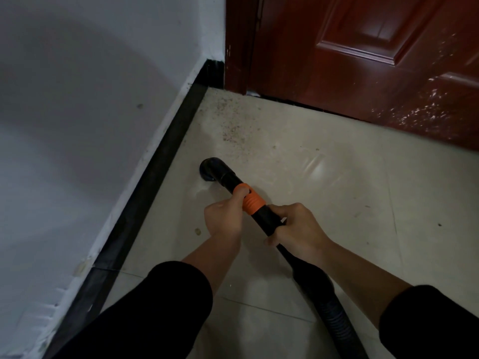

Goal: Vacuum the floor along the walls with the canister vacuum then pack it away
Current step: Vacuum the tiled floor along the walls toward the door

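The black vacuum wand (pixel 229 178) slants down to the pale tiled floor (pixel 324 193), and its round nozzle (pixel 209 169) sits on a tile close to the black skirting board (pixel 155 174). My left hand (pixel 225 218) grips the wand at its orange ribbed collar (pixel 252 200). Just behind it, my right hand (pixel 298 229) holds the black tube. The ribbed hose (pixel 329 307) trails back under my right forearm. The canister itself is out of view.
A white wall (pixel 90 125) runs along the left above the skirting. A dark red wooden door (pixel 375 60) and its frame close off the far side. Dark specks of dirt (pixel 233 125) lie on the tiles in the corner ahead of the nozzle.
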